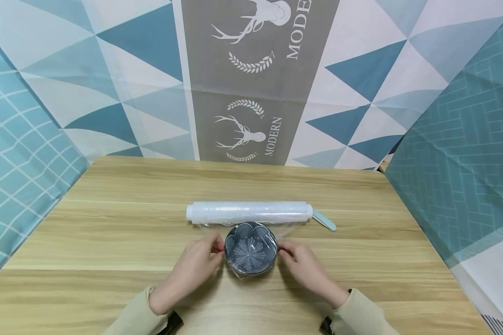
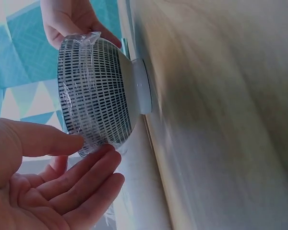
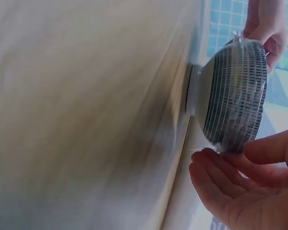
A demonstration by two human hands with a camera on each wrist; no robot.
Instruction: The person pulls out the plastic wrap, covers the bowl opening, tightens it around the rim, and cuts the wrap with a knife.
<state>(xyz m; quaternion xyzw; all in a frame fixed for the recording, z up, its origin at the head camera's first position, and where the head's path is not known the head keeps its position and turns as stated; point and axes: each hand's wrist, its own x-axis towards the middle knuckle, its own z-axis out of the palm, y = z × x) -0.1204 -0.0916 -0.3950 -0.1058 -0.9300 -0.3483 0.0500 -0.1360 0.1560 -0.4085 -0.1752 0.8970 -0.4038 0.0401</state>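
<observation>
Narrow-footed bowl upright on table, before cling-film roll. Left hand, right hand pinch cling film at opposite rim sides. Uneven tug could tear film, tip bowl.

A wood-grain surface, pale yellow-brown with streaks running from side to side, fills most of the lower half of the head view; its far edge crosses near mid-frame. Just below the frame's centre, a white roll of clear film lies crosswise on it. A slim pale-teal tool slants toward the lower right from the roll's right end. Below the roll, in the lower middle, a dark patterned bowl stands upright on its pale foot.
</observation>
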